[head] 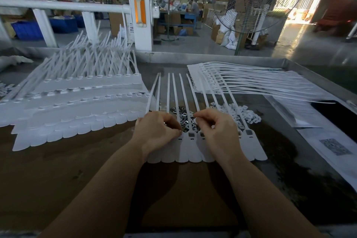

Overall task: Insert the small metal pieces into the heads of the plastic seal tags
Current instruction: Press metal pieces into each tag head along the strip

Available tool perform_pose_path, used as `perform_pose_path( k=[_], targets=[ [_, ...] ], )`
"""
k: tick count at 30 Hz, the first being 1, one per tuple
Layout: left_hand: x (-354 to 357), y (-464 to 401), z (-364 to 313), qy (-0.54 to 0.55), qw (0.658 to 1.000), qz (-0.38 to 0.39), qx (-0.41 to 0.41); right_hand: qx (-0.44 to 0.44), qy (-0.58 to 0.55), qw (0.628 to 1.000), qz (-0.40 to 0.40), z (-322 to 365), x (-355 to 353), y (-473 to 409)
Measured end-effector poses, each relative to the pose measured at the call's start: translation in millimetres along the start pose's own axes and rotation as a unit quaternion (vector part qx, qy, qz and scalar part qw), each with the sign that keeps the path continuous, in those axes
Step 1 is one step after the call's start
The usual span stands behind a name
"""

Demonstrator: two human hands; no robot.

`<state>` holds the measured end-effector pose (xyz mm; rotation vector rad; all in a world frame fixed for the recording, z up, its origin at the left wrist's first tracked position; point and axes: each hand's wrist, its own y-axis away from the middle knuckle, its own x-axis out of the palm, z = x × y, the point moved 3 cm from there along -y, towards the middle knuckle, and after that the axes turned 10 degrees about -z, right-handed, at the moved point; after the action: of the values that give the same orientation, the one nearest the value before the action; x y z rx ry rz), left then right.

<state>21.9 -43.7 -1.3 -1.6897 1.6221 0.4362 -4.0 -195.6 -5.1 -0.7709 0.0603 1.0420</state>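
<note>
So there's a joined strip of white plastic seal tags [193, 150] lying flat on the worn brown table [58, 179], flag ends scalloped toward the person, thin smooth straps fanning away. Each head has a little rectangular slot. Both hands sit over the heads with fingers curled. The left hand [158, 131] has its fingertips pressed down at a tag head, with something shiny showing under the fingers, can't tell what. The right hand [216, 127] pinches something tiny between thumb and forefinger, too small to identify. Just behind the fingers is a heap of shiny metal pieces [183, 116], and beside it a pile of small white plastic caps [241, 114]. Bigger stacks of tags [77, 106] sit left and back right.
</note>
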Motion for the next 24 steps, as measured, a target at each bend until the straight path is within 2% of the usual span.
perform_pose_path(
  k=[13,18,24],
  targets=[
    [2.4,-3.9,5.1,-0.019,1.000,-0.001,0.004,0.025,-0.019,0.999,0.007,2.2,-2.4,-0.1],
    [2.5,-3.1,7.3,-0.017,1.000,-0.017,0.019,-0.017,0.048,0.997,0.066,4.7,0.3,-0.1],
    [3.9,-3.8,8.9,-0.018,0.999,-0.025,0.023,-0.044,0.114,0.988,0.090,4.7,0.2,1.2]
  ],
)
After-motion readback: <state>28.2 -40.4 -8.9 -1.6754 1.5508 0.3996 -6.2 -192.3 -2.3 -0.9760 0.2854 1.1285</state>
